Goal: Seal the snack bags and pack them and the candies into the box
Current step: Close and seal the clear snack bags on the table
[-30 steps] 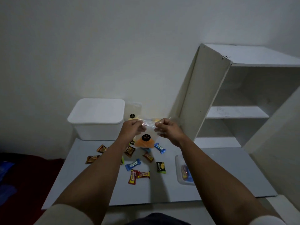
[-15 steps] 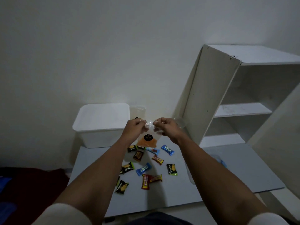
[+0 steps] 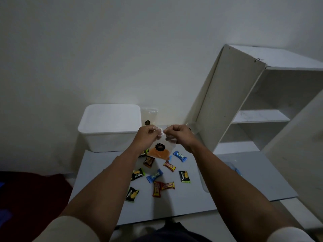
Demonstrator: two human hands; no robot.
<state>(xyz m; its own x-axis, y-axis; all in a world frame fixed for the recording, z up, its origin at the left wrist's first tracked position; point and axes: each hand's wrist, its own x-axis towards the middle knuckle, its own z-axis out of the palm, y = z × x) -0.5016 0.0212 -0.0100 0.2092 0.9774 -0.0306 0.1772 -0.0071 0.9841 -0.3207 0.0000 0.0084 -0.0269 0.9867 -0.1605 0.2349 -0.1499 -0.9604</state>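
— Plastic, clear and crinkly: that snack bag has orange bits in it and a round black label I can't read.
— Left hand and right hand pinch its top edge, raised over candies marked "Nextar". White box sits behind.
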